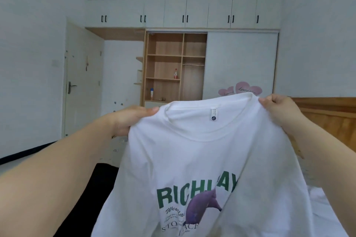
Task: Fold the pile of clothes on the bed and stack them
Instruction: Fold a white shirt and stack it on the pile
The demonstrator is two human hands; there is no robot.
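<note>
T-shirt [202, 152], white, held up in the air in front of the person, printed side facing the camera, hanging from both shoulder seams. Left hand [131, 119] pinches the shoulder edge just left of the collar, thumb on top, other fingers curled behind the cloth. Right hand [277, 107] grips the opposite shoulder edge, fingers [266, 100] curled over the fabric.

Step, as I judge it: shirt picked up and spread out for folding, no fold made yet. Next move likely calls for laying it flat on the bed, below the fingers, then bringing the sleeves in; keep both pinches level so the cloth doesn't twist.

Fabric looks thin, soft cotton knit, limp, a diagonal crease running down under the right-hand fingers. Ribbed round neck, small label inside. Green block lettering, purple graphic beneath.

Below the left-hand fingers a dark garment [92, 188]; white cloth [319, 204] low under the right-hand side. Beyond the fingers, wardrobe [173, 67] with open wooden shelves, white door [82, 75] off left.
</note>
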